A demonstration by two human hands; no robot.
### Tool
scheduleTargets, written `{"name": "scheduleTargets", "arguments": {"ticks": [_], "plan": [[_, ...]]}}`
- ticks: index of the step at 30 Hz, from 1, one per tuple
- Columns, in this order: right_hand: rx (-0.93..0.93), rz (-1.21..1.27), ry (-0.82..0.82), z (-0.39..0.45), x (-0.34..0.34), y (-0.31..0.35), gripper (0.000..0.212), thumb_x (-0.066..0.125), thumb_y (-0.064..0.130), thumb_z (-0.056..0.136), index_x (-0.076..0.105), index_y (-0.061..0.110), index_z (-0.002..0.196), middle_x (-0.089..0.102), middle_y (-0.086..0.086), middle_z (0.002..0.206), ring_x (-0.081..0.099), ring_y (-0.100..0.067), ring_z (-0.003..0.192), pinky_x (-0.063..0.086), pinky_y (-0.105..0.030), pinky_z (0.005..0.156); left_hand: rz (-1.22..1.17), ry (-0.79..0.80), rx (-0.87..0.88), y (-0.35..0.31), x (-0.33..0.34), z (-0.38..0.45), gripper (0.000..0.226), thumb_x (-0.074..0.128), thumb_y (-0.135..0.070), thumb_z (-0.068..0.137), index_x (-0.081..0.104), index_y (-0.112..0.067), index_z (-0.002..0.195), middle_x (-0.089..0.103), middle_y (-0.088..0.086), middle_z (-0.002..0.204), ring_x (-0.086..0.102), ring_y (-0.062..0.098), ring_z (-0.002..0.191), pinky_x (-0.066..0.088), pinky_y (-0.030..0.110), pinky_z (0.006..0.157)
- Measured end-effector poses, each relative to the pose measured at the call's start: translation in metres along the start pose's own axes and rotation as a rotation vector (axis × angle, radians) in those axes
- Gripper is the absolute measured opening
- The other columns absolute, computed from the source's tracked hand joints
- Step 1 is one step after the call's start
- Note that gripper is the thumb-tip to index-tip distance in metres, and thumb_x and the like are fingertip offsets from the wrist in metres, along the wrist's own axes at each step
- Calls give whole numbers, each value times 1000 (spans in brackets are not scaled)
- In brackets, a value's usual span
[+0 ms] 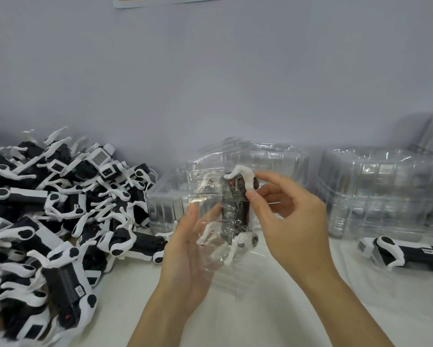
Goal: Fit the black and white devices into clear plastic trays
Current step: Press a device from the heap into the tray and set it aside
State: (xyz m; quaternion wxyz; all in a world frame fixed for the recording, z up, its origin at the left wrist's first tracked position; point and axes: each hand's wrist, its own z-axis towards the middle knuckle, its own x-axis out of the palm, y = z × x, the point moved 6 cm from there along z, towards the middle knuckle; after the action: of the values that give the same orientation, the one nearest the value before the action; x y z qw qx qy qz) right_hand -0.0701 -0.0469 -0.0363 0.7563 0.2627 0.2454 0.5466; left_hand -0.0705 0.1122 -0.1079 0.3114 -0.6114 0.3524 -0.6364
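Between the hands, the device point(236, 206) is going into the clear tray point(210, 216); left hand point(188, 249) flat behind the tray, right hand point(283, 216) pinching its white leg. Next, I think, press it fully home.

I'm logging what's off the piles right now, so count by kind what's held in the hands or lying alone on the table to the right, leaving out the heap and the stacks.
Clear plastic tray, held in the hands: 1
Black and white device in that tray: 1
Black and white device lying alone on the right: 1
Total: 3
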Motion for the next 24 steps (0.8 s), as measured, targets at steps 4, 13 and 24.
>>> {"name": "scheduleTargets", "arguments": {"ticks": [4,13,24], "plan": [[11,12,0,-1,0,-2,31,76,18,87,70,38,110,68,18,82,69,-9,78,54,-15,72,-23,-11,-6,-1,1,-1,76,78,-63,59,73,-18,121,66,9,132,65,36,116,47,59,102],[23,45,3,-1,2,0,33,76,14,86,70,38,109,69,17,84,69,-10,81,54,-15,74,-50,27,-27,-1,4,-2,70,76,-61,59,76,-17,113,68,9,129,68,34,112,60,48,78],[98,67,7,-3,2,-3,34,71,14,90,68,46,102,71,14,85,70,-8,81,52,-13,72,96,-24,66,-2,-2,2,67,75,-66,65,73,-26,119,67,0,131,67,22,111,46,60,103]]}}
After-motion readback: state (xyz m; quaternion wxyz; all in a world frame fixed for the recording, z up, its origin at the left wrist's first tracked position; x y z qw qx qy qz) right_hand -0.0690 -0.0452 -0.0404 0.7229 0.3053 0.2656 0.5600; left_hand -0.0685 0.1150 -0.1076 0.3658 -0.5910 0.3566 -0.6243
